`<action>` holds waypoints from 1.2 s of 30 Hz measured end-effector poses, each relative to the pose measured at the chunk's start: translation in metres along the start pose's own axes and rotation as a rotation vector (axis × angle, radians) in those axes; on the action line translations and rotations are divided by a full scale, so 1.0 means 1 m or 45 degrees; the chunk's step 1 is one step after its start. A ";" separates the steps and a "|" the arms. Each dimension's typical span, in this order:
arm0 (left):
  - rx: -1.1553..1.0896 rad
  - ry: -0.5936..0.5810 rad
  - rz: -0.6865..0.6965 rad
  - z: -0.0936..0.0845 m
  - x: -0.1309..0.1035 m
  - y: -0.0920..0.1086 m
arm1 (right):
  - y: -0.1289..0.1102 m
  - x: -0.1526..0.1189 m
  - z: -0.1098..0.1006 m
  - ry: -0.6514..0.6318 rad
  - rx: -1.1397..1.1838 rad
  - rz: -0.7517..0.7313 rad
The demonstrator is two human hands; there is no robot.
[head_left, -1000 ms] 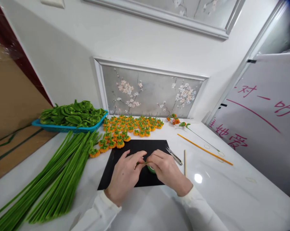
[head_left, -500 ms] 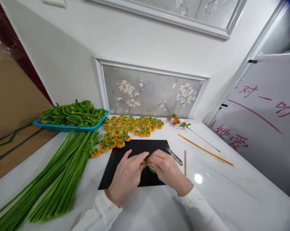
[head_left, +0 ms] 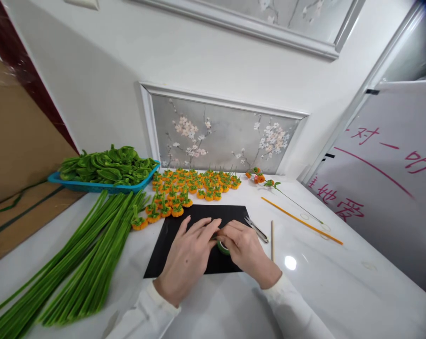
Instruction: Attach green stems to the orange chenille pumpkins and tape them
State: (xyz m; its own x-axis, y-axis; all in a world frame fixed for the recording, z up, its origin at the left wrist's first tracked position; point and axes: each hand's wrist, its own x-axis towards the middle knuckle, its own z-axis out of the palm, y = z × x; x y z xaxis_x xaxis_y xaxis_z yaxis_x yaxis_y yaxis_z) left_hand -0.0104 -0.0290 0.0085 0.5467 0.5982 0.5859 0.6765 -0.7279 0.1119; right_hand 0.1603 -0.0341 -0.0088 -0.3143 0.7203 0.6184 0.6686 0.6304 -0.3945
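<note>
Over the black mat, my left hand and my right hand meet at their fingertips. Both hands are closed in a pinch around something small, mostly hidden by the fingers; a thin greenish bit shows between them. A roll of green tape lies on the mat just below the fingertips, partly covered by my right hand. Small scissors rest at the mat's right edge, beside a thin wooden stick.
Several orange flower heads stand behind the mat. Left are long green stems and a blue tray of green leaves. Right lie an orange strip and a finished flower stem. A framed panel is behind.
The fingers of my left hand have lifted and spread slightly, while its thumb and fingertip stay by my right hand. My right hand has shifted very little.
</note>
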 end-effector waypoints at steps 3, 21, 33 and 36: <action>-0.017 0.050 -0.039 -0.002 0.002 0.002 | 0.000 -0.001 0.001 0.007 0.027 0.037; -0.208 -0.109 -0.158 -0.005 0.003 0.000 | 0.001 0.000 -0.004 -0.062 0.111 -0.078; -0.061 -0.009 -0.021 -0.003 0.001 0.002 | -0.001 0.001 -0.003 -0.088 -0.032 -0.106; -0.110 0.003 -0.053 -0.002 0.001 0.000 | -0.002 0.001 -0.004 -0.100 -0.031 -0.124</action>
State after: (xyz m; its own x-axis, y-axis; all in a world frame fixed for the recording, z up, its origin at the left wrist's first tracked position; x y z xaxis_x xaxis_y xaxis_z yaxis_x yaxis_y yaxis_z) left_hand -0.0109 -0.0296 0.0108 0.5176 0.6281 0.5810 0.6538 -0.7284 0.2049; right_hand 0.1608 -0.0356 -0.0045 -0.4299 0.6771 0.5972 0.6479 0.6921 -0.3182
